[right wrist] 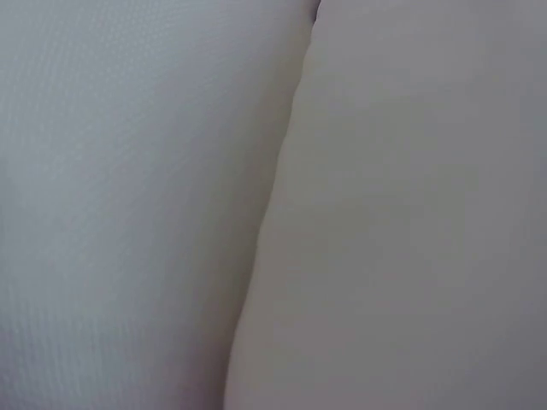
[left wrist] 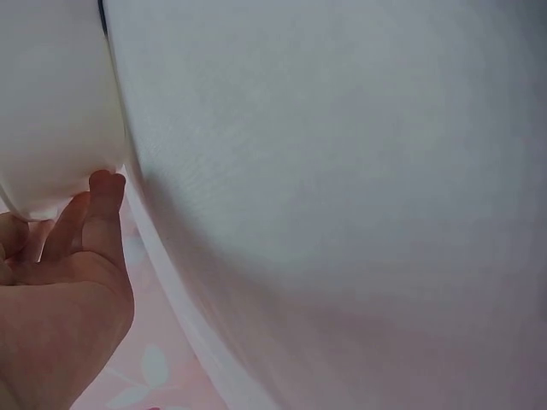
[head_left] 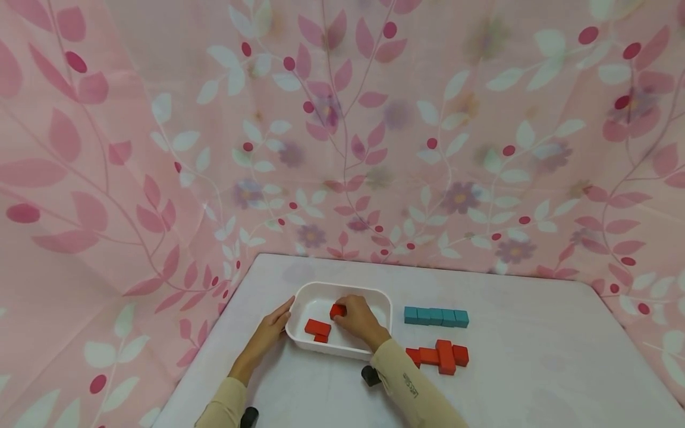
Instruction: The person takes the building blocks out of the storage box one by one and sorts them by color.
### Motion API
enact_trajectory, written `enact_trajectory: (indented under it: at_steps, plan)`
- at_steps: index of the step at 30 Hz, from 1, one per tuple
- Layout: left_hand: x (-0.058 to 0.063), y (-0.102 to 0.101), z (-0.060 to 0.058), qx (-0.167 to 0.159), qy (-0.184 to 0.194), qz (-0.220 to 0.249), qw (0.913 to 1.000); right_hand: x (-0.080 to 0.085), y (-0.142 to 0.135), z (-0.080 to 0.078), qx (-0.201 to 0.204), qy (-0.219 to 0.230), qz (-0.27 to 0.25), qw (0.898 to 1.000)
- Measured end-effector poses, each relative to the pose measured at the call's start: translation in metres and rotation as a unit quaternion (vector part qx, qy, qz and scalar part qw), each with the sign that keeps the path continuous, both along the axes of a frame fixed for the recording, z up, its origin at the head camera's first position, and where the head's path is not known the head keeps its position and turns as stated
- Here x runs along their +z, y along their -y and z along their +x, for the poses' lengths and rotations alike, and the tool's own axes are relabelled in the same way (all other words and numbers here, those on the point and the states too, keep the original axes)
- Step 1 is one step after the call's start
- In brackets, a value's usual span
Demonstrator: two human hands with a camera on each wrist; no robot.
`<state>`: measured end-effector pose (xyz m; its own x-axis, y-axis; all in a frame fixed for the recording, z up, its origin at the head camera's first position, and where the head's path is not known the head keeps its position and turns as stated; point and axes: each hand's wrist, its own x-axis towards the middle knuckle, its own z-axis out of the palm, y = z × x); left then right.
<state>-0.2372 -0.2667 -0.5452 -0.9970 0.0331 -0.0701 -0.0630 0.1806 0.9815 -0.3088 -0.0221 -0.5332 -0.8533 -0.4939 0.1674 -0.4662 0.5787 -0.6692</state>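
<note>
A white plastic tray (head_left: 307,304) with raised walls sits on the table. At its left end my left hand (head_left: 267,330) grips the rim; in the left wrist view the fingers of that hand (left wrist: 73,282) bend against the wall of the tray (left wrist: 60,102). Inside the tray, my right hand (head_left: 360,320) pinches a small red block (head_left: 335,311) between thumb and fingers. Left of that hand lie a longer red block (head_left: 317,327) and a smaller red block (head_left: 321,338), partly hidden. The right wrist view has only pale surfaces, without the hand.
To the right of the tray, a row of several teal blocks (head_left: 436,317) stands end to end. Nearer the front is a group of red blocks (head_left: 446,357), partly covered by my right sleeve (head_left: 412,386). Pink floral cloth (head_left: 342,148) hangs behind the white-covered table (head_left: 535,356).
</note>
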Motion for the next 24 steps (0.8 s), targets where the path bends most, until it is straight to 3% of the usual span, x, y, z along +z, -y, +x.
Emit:
enact_trajectory:
  at_steps: [6, 16, 24]
  plan:
    - [0.000, 0.000, 0.000, -0.006, -0.012, 0.003, 0.9999, -0.001, -0.003, 0.000, -0.008, -0.003, -0.014, 1.000]
    - [0.004, -0.001, 0.003, -0.001, -0.014, -0.002, 0.9999, 0.008, -0.012, 0.008, -0.011, 0.032, -0.064, 0.997]
    - [0.001, 0.000, 0.002, 0.000, -0.016, -0.011, 0.9998, 0.015, -0.033, 0.011, -0.014, 0.013, -0.061, 0.998]
